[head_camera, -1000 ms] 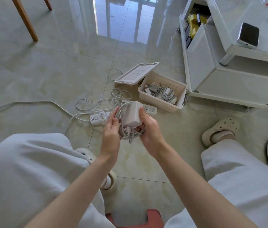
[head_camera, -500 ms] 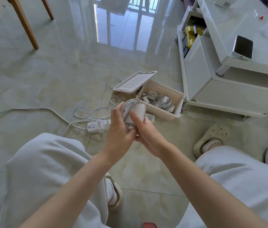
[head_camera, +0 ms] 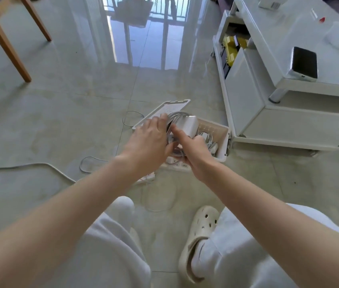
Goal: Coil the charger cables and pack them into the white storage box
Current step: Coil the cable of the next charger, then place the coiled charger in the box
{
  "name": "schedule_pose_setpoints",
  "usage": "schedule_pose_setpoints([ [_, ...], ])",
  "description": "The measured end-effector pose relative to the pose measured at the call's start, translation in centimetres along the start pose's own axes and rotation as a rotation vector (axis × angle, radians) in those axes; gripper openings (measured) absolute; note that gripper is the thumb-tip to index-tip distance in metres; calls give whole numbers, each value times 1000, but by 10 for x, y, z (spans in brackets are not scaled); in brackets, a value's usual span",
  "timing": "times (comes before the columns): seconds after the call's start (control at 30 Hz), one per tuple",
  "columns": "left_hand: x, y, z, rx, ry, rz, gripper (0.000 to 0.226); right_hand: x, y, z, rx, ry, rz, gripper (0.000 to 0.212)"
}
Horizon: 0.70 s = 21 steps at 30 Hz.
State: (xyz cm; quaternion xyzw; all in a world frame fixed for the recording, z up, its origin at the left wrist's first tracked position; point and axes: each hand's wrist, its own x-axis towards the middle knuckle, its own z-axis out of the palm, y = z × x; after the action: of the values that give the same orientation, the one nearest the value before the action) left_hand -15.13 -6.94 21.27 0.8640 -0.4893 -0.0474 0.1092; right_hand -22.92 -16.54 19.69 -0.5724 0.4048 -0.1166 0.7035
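Grips white square charger brick (head_camera: 187, 126) with pale cable coiled round it, just above the open white plastic storage box (head_camera: 223, 140), twelve o'clock from the knees. Clamps left hand (head_camera: 150, 140) fingers round the coil at nine o'clock; presses right hand (head_camera: 193, 151) thumb on the brick, fingers curled beneath. Probably light, hard-shelled and smooth, with springy loops apt to unwind; best pinched across brick and coil together.

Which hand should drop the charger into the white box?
Probably the right hand: it grips the charger on the side nearest the white box. The left hand sits further out, toward the lid.
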Motion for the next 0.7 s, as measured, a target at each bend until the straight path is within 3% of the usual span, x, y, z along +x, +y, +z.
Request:
schedule_pose_setpoints([
  [0.17, 59, -12, 33, 221, 17, 16, 68, 74, -4, -19, -256, 93, 32, 58],
  [0.27, 93, -22, 64, 246, -9, 51, 63, 120, 3, -30, -356, 105, 52, 93],
  [0.33, 112, -30, 89, 238, -47, 78, 58, 153, 20, -41, -423, 126, 85, 104],
  [0.53, 147, -62, 179, 359, -280, 164, 56, 223, 65, -77, -424, 215, 233, 66],
  [0.7, 166, -81, 233, 311, -382, 167, 64, 267, 95, -96, -589, 295, 237, 77],
])
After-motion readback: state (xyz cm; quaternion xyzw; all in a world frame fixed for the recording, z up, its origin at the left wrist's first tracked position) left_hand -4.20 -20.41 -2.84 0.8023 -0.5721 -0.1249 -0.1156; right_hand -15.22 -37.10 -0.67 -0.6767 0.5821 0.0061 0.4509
